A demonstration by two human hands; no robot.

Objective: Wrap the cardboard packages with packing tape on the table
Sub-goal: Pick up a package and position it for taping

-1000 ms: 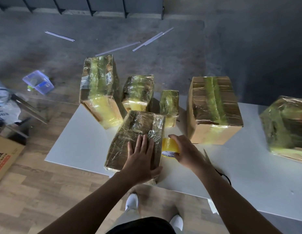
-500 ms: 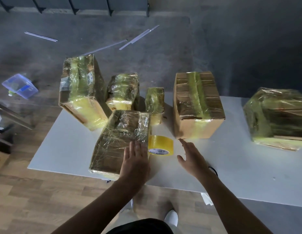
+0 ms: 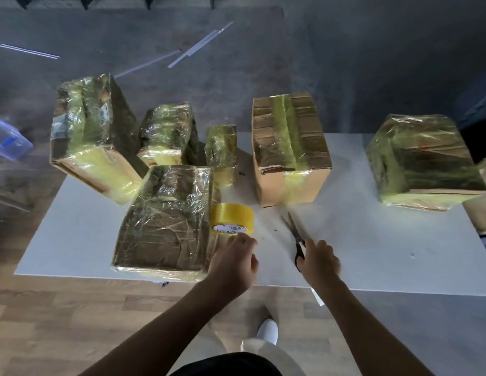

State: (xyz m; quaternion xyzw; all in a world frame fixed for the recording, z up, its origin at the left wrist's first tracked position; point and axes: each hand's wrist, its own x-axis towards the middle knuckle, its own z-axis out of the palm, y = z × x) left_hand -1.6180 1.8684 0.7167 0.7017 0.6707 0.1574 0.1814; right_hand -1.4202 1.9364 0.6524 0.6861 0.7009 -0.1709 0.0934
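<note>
On my left hand (image 3: 232, 263), curled fingertips meet the near rim of the glossy yellow tape roll (image 3: 232, 217); pinching or not, I cannot tell. My right hand (image 3: 319, 260) grips the black-handled scissors (image 3: 292, 226). A flat, crinkly tape-wrapped cardboard package (image 3: 166, 218) lies just beside the roll on the smooth white table (image 3: 372, 240).

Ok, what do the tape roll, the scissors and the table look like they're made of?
Tape roll: glossy see-through yellow film, likely plastic, on a white printed core.
Scissors: grey metal blades; black handles, probably plastic.
Table: smooth matte white top, material unclear.
</note>
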